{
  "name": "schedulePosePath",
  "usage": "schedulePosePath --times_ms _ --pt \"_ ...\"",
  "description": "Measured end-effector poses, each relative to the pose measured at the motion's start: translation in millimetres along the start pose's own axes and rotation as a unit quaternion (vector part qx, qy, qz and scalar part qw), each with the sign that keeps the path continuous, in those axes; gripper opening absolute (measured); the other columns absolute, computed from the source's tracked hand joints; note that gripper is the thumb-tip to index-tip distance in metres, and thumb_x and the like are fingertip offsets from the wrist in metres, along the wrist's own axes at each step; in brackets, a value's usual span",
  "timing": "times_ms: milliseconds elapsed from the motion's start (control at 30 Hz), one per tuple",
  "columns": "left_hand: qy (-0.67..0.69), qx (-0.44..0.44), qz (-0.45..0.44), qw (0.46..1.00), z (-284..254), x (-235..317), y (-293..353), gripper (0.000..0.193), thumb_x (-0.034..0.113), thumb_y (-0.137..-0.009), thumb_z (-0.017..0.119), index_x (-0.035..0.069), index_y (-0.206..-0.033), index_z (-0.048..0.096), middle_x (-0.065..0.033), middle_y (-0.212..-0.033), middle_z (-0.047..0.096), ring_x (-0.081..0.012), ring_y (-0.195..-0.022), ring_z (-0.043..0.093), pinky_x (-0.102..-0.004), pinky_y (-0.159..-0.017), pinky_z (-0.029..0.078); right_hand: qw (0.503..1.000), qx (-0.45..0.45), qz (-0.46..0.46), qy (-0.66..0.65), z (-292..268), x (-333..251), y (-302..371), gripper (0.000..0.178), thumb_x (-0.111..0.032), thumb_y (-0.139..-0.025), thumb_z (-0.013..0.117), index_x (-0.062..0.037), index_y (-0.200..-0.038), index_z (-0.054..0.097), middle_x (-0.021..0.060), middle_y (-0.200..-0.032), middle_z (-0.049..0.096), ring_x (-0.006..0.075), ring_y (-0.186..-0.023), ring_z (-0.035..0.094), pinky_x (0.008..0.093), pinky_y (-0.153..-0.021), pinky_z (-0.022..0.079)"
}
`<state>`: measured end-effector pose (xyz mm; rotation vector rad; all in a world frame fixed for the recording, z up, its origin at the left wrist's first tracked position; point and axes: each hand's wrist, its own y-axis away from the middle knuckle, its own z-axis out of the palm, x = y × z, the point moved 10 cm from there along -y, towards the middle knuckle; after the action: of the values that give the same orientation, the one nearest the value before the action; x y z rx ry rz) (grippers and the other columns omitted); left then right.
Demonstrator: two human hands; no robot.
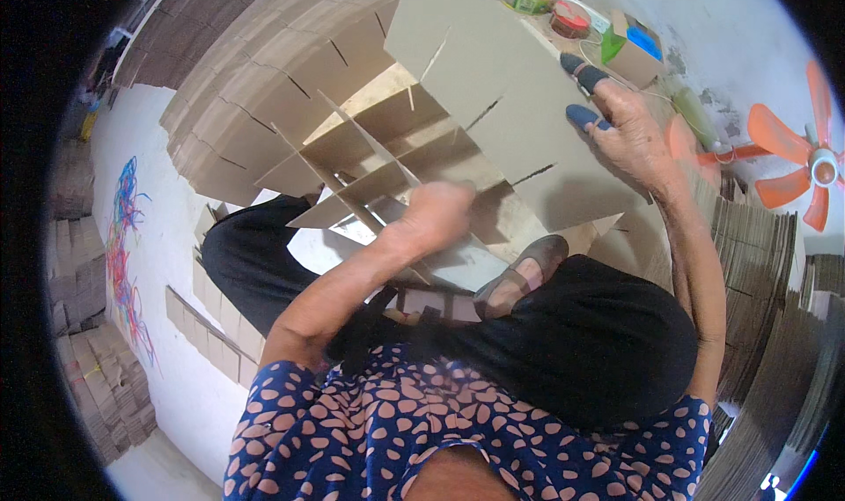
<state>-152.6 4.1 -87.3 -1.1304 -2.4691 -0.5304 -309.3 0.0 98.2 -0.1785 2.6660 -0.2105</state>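
My right hand (632,136) grips the right edge of a large slotted cardboard sheet (493,69), which stands tilted over the work. Dark blue covers sit on two of its fingertips. Between my knees is a cardboard divider grid (387,153) of interlocking strips with square cells. My left hand (437,217) is over the near side of this grid, blurred by motion with its fingers curled. Whether anything is in it is hidden.
Slotted cardboard sheets (264,87) are stacked at the far left. More cardboard piles (748,272) stand on the right, near an orange fan (823,166). Tubs (572,17) and an open carton (634,52) lie at the back right. Colourful strings (128,254) rest on a white surface at left.
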Motion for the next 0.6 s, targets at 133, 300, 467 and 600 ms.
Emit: schedulePosePath --times_ms 133,300,467,600 --pt "0.0 -0.006 -0.002 1.0 -5.5 2.9 2.1 0.02 0.016 -0.071 0.063 0.003 -0.085 0.058 -0.0198 -0.08 0.063 -0.0383 -0.081 0.062 -0.0476 -0.071 0.049 0.999 -0.018 0.004 -0.042 9.3 -11.8 -18.2 0.024 -0.002 -0.075 0.06 0.0024 -0.095 0.048 0.0205 -0.073 0.05 0.0305 -0.066 0.05 0.0378 -0.063 0.043" --pt "0.006 0.029 0.007 1.0 -8.8 1.1 5.6 0.011 0.01 -0.07 0.058 0.003 -0.077 0.062 -0.0195 -0.075 0.063 -0.0368 -0.074 0.063 -0.0465 -0.066 0.049 0.999 -0.016 -0.047 -0.018 10.7 -26.6 -28.5 0.021 -0.003 -0.077 0.058 0.0039 -0.096 0.05 0.0218 -0.071 0.05 0.0301 -0.062 0.049 0.0363 -0.062 0.044" --pt "0.013 0.046 0.025 0.999 -7.5 2.3 5.8 0.009 0.009 -0.07 0.057 0.004 -0.075 0.061 -0.0196 -0.073 0.063 -0.0373 -0.072 0.063 -0.0465 -0.063 0.049 0.998 -0.062 -0.015 -0.029 33.0 -31.8 -28.3 0.019 -0.003 -0.078 0.057 0.0031 -0.095 0.053 0.0242 -0.071 0.053 0.0313 -0.061 0.053 0.0367 -0.062 0.045" --pt "0.014 0.044 0.016 0.999 -5.7 -0.6 3.1 0.009 0.01 -0.07 0.057 0.004 -0.075 0.062 -0.0198 -0.074 0.063 -0.0371 -0.072 0.063 -0.0459 -0.063 0.049 0.997 -0.063 -0.029 -0.027 58.5 -23.0 -29.9 0.018 -0.003 -0.078 0.057 0.0024 -0.095 0.054 0.0256 -0.074 0.056 0.034 -0.065 0.06 0.0395 -0.061 0.046"
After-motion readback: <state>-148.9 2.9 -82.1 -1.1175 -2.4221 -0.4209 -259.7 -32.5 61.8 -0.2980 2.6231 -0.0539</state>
